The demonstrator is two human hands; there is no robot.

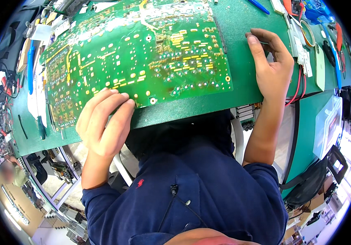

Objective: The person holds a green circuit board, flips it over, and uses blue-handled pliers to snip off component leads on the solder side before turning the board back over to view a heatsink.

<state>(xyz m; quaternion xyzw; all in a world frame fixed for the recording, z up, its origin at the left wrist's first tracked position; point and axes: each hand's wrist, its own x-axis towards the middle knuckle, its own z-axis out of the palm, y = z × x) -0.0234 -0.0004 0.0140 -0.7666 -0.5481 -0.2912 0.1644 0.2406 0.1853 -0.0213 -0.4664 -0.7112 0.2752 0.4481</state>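
A large green circuit board [126, 57], marked with gold pads and traces, lies on the green mat [171, 108] of the bench. My left hand [106, 118] rests on its front edge at the lower left, open, fingertips lying on the top surface and thumb out of sight. To the right of the board, my right hand [271, 61] is over the mat, open with fingers loosely bent and no object visible in it.
Blue-handled tools [31, 67], a white sheet [34, 106] and a screwdriver [41, 128] lie at left. At right are a tape roll [307, 32], pale green phone-like object [320, 67], red leads [298, 90] and a clear plastic box [326, 128]. A black bag [306, 183] is below.
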